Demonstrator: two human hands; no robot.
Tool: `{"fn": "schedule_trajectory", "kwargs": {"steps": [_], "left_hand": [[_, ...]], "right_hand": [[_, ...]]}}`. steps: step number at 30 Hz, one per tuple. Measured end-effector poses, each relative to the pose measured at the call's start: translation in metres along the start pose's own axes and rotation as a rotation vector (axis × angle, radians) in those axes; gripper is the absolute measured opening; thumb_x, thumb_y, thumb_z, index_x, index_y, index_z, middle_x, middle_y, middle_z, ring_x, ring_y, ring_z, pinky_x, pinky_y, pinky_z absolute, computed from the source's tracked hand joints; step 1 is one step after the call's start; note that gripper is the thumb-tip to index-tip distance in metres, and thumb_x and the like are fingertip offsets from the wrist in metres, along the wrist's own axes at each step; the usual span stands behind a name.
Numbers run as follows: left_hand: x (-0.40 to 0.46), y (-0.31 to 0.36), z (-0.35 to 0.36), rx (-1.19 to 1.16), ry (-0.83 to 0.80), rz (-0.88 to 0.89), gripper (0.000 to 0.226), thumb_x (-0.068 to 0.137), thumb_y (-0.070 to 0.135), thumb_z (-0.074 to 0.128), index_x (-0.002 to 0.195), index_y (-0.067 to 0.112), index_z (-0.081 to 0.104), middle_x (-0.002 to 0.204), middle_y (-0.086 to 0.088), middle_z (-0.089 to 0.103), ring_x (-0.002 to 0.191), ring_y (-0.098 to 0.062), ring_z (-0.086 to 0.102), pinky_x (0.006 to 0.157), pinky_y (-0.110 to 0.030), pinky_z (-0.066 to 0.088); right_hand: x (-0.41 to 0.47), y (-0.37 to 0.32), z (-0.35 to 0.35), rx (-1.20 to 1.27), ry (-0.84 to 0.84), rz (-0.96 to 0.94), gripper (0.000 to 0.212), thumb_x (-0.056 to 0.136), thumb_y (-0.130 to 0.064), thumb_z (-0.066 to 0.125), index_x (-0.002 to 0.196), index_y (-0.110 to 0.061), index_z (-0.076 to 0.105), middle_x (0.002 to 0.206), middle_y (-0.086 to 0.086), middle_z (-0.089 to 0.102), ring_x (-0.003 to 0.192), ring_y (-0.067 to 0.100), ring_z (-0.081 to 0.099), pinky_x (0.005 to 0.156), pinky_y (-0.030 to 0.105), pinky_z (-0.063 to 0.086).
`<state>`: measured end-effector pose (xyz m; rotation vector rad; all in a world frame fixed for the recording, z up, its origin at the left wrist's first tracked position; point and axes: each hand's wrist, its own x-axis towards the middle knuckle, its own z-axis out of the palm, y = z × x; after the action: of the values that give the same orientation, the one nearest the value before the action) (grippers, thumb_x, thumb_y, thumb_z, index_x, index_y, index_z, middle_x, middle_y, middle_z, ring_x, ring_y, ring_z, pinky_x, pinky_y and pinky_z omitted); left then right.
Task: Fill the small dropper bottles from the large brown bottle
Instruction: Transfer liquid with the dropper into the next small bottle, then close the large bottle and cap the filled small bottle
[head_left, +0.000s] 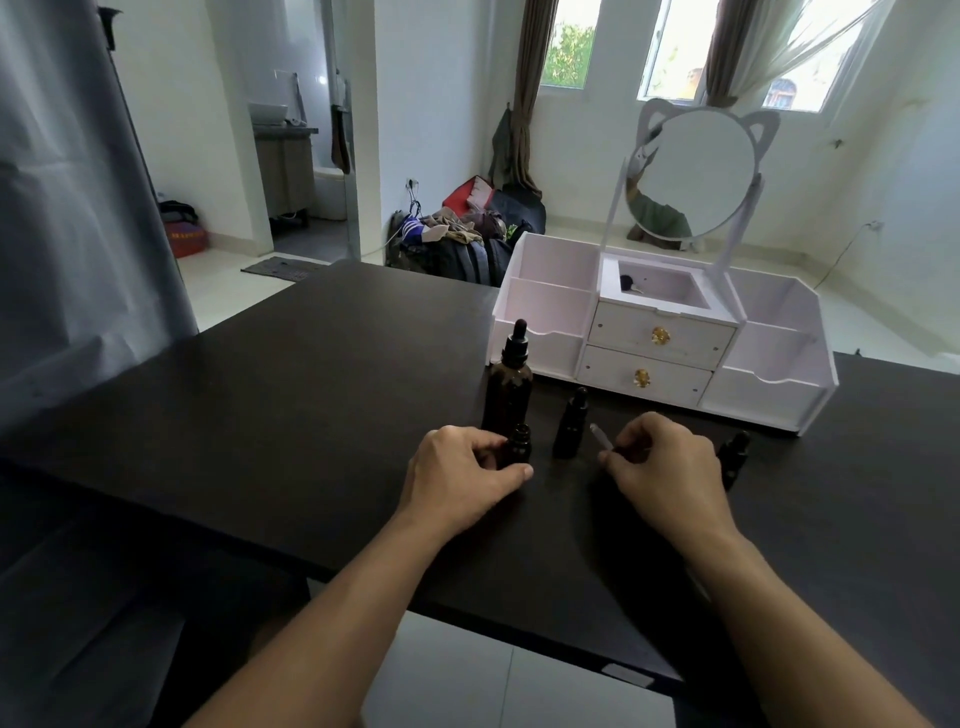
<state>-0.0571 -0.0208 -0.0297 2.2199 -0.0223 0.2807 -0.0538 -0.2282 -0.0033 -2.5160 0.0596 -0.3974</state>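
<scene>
Bracing the uncapped small bottle upright, left hand curls round it, probably so the mouth stays steady for filling. Right hand, at 3 o'clock, pinches its pulled dropper; the cap is hidden by fingers, liquid level unreadable. Large brown bottle stands capped just behind at 12. Two capped small bottles sit rightward, one partly behind the knuckles.

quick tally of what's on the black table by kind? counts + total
Large brown bottle, dropper cap on: 1
Small dropper bottles: 3 (open one held by the left hand, capped one in the middle, capped one past the right hand)
Loose dropper, pinched by the right hand: 1
White organizer with mirror: 1
Total: 6
</scene>
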Motion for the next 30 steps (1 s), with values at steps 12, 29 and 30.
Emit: {"fn": "schedule_trajectory", "kwargs": {"steps": [12,29,30], "left_hand": [[0.003,-0.003,0.000,0.000,-0.052,-0.013,0.028,0.074,0.046,0.079,0.097,0.030,0.076,0.076,0.009,0.067,0.073,-0.005,0.063,0.068,-0.028,0.053],[0.004,-0.004,0.001,-0.026,-0.081,-0.081,0.030,0.074,0.044,0.079,0.099,0.028,0.075,0.085,0.008,0.072,0.082,-0.009,0.066,0.077,-0.028,0.053],[0.004,-0.004,0.001,-0.025,-0.082,-0.083,0.029,0.074,0.044,0.079,0.099,0.029,0.075,0.086,0.008,0.072,0.082,-0.009,0.066,0.077,-0.028,0.052]], "right_hand": [[-0.002,-0.040,-0.008,0.296,0.108,-0.397,0.018,0.085,-0.008,0.072,0.100,-0.018,0.074,0.091,-0.010,0.067,0.085,-0.002,0.063,0.072,0.004,0.046],[0.011,-0.065,0.008,0.087,-0.197,-0.596,0.036,0.088,0.009,0.056,0.107,-0.017,0.071,0.102,-0.009,0.062,0.091,0.005,0.057,0.079,0.021,0.050],[0.011,-0.067,0.007,0.070,-0.226,-0.589,0.037,0.087,0.009,0.055,0.107,-0.017,0.071,0.099,-0.011,0.059,0.086,0.001,0.054,0.076,0.016,0.046]]}}
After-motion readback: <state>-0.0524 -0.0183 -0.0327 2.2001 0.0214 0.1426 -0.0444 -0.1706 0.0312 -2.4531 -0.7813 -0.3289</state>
